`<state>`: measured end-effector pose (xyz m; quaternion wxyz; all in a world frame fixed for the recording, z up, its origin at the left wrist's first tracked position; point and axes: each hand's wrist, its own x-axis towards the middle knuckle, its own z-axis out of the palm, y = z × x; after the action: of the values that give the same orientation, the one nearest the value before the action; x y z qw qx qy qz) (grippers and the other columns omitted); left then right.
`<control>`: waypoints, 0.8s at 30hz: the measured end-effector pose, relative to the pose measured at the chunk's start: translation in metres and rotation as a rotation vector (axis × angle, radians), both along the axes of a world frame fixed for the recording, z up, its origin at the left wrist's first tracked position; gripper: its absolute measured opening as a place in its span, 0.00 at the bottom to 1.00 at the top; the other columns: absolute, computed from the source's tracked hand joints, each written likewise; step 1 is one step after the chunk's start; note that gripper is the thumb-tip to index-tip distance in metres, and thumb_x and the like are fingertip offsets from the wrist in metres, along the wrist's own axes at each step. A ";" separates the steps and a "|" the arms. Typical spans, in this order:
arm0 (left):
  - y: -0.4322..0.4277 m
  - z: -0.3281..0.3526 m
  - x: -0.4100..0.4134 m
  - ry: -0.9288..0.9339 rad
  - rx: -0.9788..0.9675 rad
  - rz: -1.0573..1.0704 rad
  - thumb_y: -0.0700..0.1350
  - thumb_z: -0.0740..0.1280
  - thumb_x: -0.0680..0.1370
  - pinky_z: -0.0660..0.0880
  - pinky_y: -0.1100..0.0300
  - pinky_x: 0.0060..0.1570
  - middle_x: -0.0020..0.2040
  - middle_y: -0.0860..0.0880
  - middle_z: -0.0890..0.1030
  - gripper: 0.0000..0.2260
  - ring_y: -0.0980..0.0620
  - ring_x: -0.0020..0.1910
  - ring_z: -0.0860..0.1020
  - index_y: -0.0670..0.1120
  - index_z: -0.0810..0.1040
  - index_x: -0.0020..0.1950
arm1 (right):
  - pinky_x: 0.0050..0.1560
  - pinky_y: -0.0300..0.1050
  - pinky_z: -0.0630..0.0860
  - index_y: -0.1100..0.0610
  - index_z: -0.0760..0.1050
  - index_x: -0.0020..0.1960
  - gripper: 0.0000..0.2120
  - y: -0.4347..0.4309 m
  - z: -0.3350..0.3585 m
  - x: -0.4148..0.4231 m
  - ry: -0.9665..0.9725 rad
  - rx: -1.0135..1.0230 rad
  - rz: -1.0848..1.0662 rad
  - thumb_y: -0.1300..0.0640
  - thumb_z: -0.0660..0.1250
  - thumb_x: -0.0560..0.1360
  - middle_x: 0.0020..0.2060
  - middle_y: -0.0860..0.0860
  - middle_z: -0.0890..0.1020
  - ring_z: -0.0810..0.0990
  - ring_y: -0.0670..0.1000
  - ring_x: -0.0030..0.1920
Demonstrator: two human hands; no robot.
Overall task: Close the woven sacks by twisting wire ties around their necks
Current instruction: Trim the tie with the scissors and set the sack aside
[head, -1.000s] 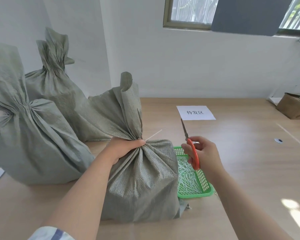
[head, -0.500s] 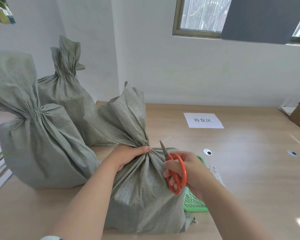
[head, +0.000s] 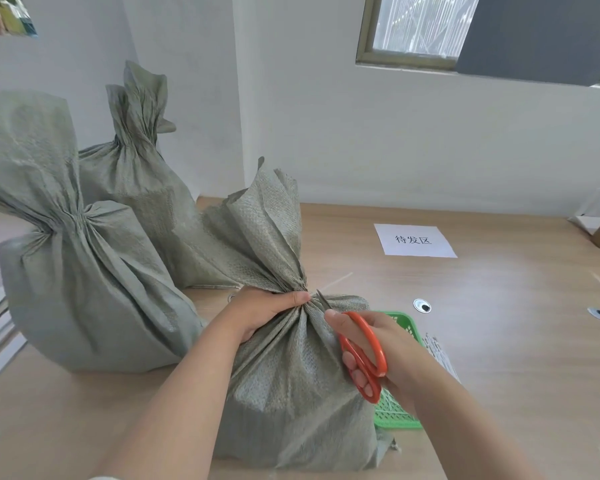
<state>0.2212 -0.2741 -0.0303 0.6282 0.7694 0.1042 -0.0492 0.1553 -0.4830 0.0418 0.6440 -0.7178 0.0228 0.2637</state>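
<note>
Woven sack [head: 291, 393] neck, clenched in the left hand [head: 260, 313], may get nicked if the scissors [head: 361, 351] gripped by the right hand's [head: 392, 344] fingers [head: 355, 375] miss the wire tie [head: 338, 280] at two o'clock.

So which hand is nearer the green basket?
Right. The right hand, holding orange scissors, overlaps the green basket in view; the left hand grips the sack neck further left.

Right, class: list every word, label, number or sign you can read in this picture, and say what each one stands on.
"待发区": printed in black on the white paper lying flat on the table.
Nothing else can be read: the front sack, scissors and basket show no print.
</note>
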 end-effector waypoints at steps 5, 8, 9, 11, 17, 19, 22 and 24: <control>0.000 0.000 -0.001 0.002 -0.063 -0.005 0.50 0.82 0.68 0.72 0.75 0.40 0.46 0.59 0.85 0.16 0.69 0.44 0.79 0.49 0.85 0.52 | 0.26 0.42 0.70 0.60 0.77 0.55 0.23 0.005 0.001 0.004 -0.015 -0.055 -0.014 0.42 0.72 0.73 0.29 0.56 0.75 0.71 0.51 0.22; 0.000 0.000 -0.003 -0.003 -0.087 -0.014 0.49 0.82 0.68 0.73 0.73 0.44 0.47 0.60 0.84 0.15 0.66 0.49 0.80 0.50 0.85 0.52 | 0.26 0.41 0.70 0.58 0.77 0.56 0.21 0.006 0.002 0.002 -0.006 -0.074 -0.009 0.42 0.72 0.74 0.28 0.56 0.76 0.71 0.51 0.22; 0.000 -0.001 -0.003 -0.004 -0.093 -0.018 0.49 0.82 0.68 0.73 0.72 0.44 0.47 0.61 0.84 0.14 0.66 0.49 0.80 0.50 0.85 0.51 | 0.26 0.42 0.70 0.59 0.77 0.56 0.22 0.005 0.002 0.002 -0.004 -0.074 -0.007 0.42 0.71 0.74 0.28 0.56 0.75 0.71 0.51 0.22; 0.000 -0.002 -0.004 -0.002 -0.097 -0.021 0.48 0.81 0.68 0.73 0.74 0.43 0.46 0.61 0.84 0.13 0.68 0.46 0.80 0.51 0.84 0.50 | 0.27 0.42 0.69 0.61 0.75 0.55 0.24 0.003 0.003 -0.001 -0.004 -0.069 -0.004 0.42 0.72 0.73 0.28 0.56 0.75 0.70 0.52 0.22; 0.000 -0.006 -0.005 -0.008 -0.119 -0.026 0.47 0.81 0.68 0.74 0.77 0.40 0.46 0.61 0.85 0.14 0.69 0.45 0.80 0.48 0.85 0.52 | 0.25 0.41 0.69 0.60 0.76 0.51 0.20 0.002 0.003 -0.007 0.008 -0.069 0.021 0.43 0.71 0.75 0.28 0.56 0.76 0.70 0.52 0.22; 0.000 -0.005 -0.007 -0.017 -0.129 -0.051 0.49 0.81 0.67 0.77 0.72 0.47 0.50 0.57 0.86 0.19 0.65 0.48 0.82 0.46 0.85 0.55 | 0.24 0.40 0.71 0.60 0.76 0.54 0.21 0.005 0.000 -0.007 0.007 -0.100 0.000 0.42 0.70 0.75 0.29 0.56 0.76 0.71 0.52 0.22; 0.002 -0.006 -0.009 -0.042 -0.138 -0.102 0.55 0.82 0.61 0.76 0.65 0.56 0.55 0.55 0.86 0.29 0.59 0.57 0.82 0.45 0.85 0.59 | 0.23 0.40 0.71 0.61 0.75 0.53 0.21 0.007 -0.005 -0.010 -0.006 -0.116 -0.022 0.42 0.70 0.75 0.30 0.57 0.76 0.72 0.52 0.21; 0.003 -0.008 -0.010 -0.046 -0.141 -0.120 0.57 0.83 0.59 0.75 0.64 0.59 0.56 0.55 0.86 0.32 0.59 0.58 0.82 0.46 0.85 0.59 | 0.23 0.40 0.70 0.61 0.75 0.54 0.22 0.007 -0.007 -0.014 -0.009 -0.119 -0.044 0.42 0.70 0.75 0.30 0.57 0.76 0.71 0.52 0.21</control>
<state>0.2113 -0.2715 -0.0384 0.6789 0.7292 0.0396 -0.0763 0.1411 -0.4758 0.0345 0.6061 -0.7551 0.0514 0.2446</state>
